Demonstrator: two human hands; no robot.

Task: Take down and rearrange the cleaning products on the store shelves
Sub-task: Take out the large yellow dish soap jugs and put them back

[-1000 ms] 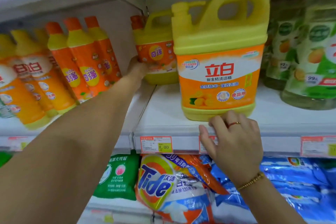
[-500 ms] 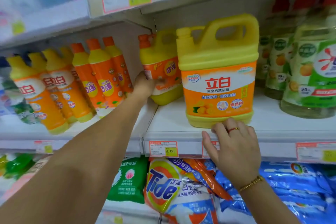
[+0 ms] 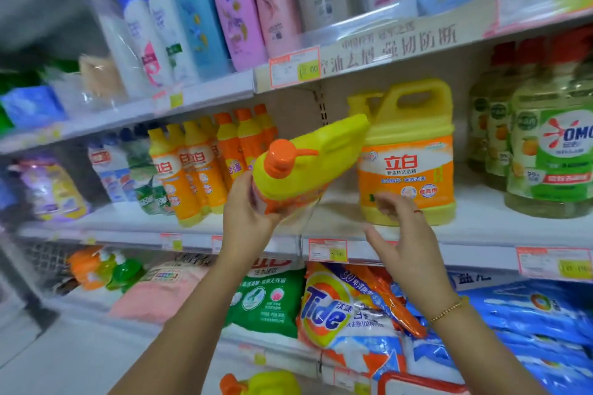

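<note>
1. So, left hand (image 3: 247,215) first. Its fingers are wrapped round the lower, label end of the small yellow jug (image 3: 308,166) in a proper grip. The jug is tipped hard over with its orange cap (image 3: 279,158) pointing at the camera. It's up in the air in front of the middle shelf (image 3: 481,227), not standing on it.
2. The right hand (image 3: 401,234) has nothing in it. The fingers are loosely spread, near the jug's bottom end but not touching it. It looks well placed to take the base, but that's only my guess.
3. Right behind that hand, the big yellow jug (image 3: 407,170) stands upright on the middle shelf, just right of the held one, and nobody's touching it.
4. Further out on the same shelf, there's a row of orange squeeze bottles (image 3: 189,176) to the left and green-labelled bottles (image 3: 552,150) to the right. Shampoo bottles (image 3: 237,9) sit on the shelf above. Below are a Tide bag (image 3: 340,308), a green bag (image 3: 266,298) and some blue bags (image 3: 529,314).
5. Progress-wise I'd call it early days. One product is off the shelf and in hand, and pretty much everything else looks parked where it was stocked. I can't see anything that's obviously been rearranged.
6. There's another yellow jug (image 3: 266,383) at the very bottom edge of the view. I can't tell if it's been taken down or is just stock.
</note>
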